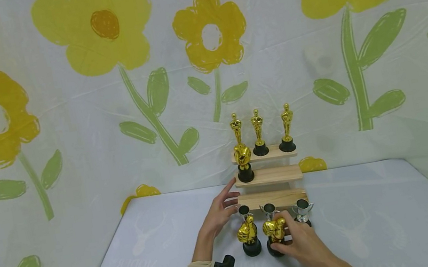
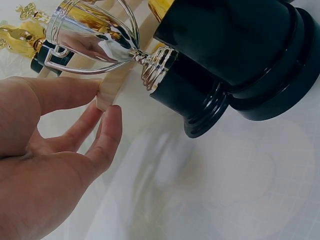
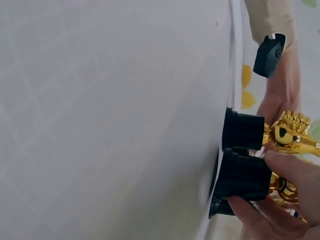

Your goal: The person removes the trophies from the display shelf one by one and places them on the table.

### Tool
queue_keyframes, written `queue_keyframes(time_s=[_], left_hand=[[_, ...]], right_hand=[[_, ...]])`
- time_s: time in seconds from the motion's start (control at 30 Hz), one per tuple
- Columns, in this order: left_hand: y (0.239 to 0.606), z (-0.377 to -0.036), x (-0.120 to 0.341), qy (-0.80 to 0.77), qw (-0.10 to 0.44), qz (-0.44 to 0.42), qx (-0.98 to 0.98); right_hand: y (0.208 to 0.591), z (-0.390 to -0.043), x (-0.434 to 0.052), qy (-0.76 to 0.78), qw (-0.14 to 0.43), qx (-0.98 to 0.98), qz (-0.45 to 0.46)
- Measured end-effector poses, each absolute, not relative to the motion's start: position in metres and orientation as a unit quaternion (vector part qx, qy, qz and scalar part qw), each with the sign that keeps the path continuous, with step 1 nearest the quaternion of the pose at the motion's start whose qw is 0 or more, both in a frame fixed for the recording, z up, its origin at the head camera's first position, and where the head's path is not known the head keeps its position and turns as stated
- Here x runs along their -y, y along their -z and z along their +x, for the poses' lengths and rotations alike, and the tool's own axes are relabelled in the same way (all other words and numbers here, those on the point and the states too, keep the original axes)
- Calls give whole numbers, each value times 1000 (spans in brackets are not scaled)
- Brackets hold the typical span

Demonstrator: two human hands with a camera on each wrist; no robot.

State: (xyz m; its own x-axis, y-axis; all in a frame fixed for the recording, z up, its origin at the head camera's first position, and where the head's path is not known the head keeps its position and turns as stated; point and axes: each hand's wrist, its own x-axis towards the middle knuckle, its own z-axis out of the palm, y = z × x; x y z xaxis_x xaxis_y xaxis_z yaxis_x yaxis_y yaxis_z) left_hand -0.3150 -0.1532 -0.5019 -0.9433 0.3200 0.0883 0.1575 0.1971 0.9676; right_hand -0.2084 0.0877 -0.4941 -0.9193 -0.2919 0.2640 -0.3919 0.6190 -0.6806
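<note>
My right hand (image 1: 301,237) grips a gold thumbs-up trophy (image 1: 274,229) by its figure and black base (image 3: 242,175). To its left on the tabletop stands a second gold thumbs-up trophy (image 1: 251,241). Behind this pair are silver cups (image 1: 302,208) on black bases, two of them partly hidden; one silver cup (image 2: 95,37) looms close in the left wrist view. My left hand (image 1: 218,214) reaches to the left side of a tiered wooden rack (image 1: 272,198). Its fairly straight fingers touch the end of a plank (image 2: 111,90), with the trophies beside it.
Three gold figurine statuettes (image 1: 258,128) stand on the rack's top tier. Another gold trophy (image 1: 242,157) occupies the left end of the middle tier. A flower-printed curtain (image 1: 271,71) hangs behind the pale tabletop (image 1: 373,210). A black device (image 1: 223,265) sits at my left wrist.
</note>
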Motion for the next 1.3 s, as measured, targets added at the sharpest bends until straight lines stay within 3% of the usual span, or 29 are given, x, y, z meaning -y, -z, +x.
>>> queue_keyframes(time_s=[1.3], left_hand=[[502, -315, 154, -611, 62, 160, -773]], right_hand=[[500, -213, -85, -395, 49, 899, 185]])
